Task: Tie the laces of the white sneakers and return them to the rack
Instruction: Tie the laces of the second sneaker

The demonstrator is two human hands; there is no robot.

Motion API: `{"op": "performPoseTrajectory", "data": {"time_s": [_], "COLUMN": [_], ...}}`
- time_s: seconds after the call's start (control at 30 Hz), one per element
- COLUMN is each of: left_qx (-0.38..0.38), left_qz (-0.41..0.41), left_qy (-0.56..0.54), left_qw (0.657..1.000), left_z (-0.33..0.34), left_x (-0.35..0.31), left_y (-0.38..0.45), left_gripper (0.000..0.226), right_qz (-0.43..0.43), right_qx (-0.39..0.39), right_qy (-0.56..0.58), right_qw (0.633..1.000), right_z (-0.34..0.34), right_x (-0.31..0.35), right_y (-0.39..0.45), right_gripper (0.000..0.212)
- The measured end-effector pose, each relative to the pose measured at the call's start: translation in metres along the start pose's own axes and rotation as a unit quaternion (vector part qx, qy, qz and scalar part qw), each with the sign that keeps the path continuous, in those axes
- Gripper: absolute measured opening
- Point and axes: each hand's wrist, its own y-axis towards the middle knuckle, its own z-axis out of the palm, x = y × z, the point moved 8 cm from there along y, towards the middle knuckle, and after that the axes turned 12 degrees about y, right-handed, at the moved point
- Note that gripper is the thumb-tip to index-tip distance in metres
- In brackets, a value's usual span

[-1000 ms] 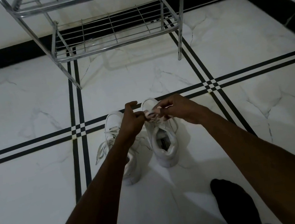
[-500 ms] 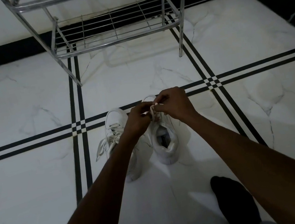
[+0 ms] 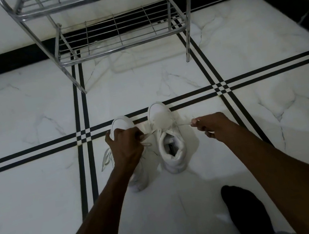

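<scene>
Head view looks down on glossy white marble-look floor (image 3: 27, 117), veined in grey and crossed by paired black stripes, and two white sneakers sit side by side on it with their toes pointing at the rack! Right sneaker (image 3: 168, 139) is a padded high-top, smooth rounded toe cap, its collar gaping open with a dark label showing inside. Left hand (image 3: 126, 145) is clenched on one lace end, right hand (image 3: 211, 125) is pinching the other end (image 3: 184, 123) between fingertips, and the flat white lace runs taut from each fist to the middle of that shoe's tongue, hands well apart on either side. Left sneaker (image 3: 122, 126) lies partly under the left wrist, only its smooth toe and a bit of heel showing, and its own flat laces (image 3: 105, 158) spill loose over the outer side onto the tile. Beyond them stands the rack (image 3: 117, 47), shiny chrome tube with thin wire-grid shelves; the lower shelf holds nothing, the upper one is cut off by the frame edge. Black skirting runs along the white wall behind it. A dark-socked foot (image 3: 245, 210) rests on the tile at lower right
</scene>
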Motion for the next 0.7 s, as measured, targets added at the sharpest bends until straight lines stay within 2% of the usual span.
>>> {"op": "performPoseTrajectory", "data": {"time_s": [0.1,0.27,0.33,0.4,0.47,0.5,0.6,0.7], "left_qx": [0.002,0.01,0.024,0.028,0.027,0.036,0.098,0.094], "left_qz": [0.01,-0.006,-0.013,-0.014,0.01,0.025,0.073,0.109], "left_qy": [0.019,0.026,0.018,0.013,0.016,0.011,-0.045,-0.047], "left_qw": [1.0,1.0,0.999,0.999,0.999,0.999,0.992,0.988], "left_z": [0.002,0.003,0.006,0.008,0.009,0.011,0.021,0.024], "left_x": [-0.004,-0.002,-0.003,-0.002,-0.004,-0.007,-0.022,-0.037], "left_y": [-0.005,-0.003,-0.003,-0.003,-0.002,-0.001,0.0,0.002], "left_gripper": [0.021,0.02,0.022,0.022,0.023,0.026,0.038,0.028], "right_qz": [0.003,0.002,-0.018,-0.123,-0.261,-0.298,-0.364,-0.416], "right_qx": [-0.032,-0.041,-0.053,-0.06,-0.045,-0.019,0.101,0.15], "right_qy": [-0.022,-0.101,-0.118,-0.203,-0.211,-0.207,-0.263,-0.332], "right_qw": [0.999,0.994,0.991,0.97,0.941,0.932,0.888,0.833], "right_z": [-0.006,-0.013,-0.014,-0.008,0.003,0.011,0.046,0.07], "right_x": [-0.003,-0.015,-0.012,0.01,0.032,0.038,0.042,0.039], "right_y": [0.012,0.042,0.038,0.02,0.001,-0.008,-0.02,-0.025], "right_gripper": [0.025,0.038,0.031,0.022,0.019,0.022,0.041,0.036]}}
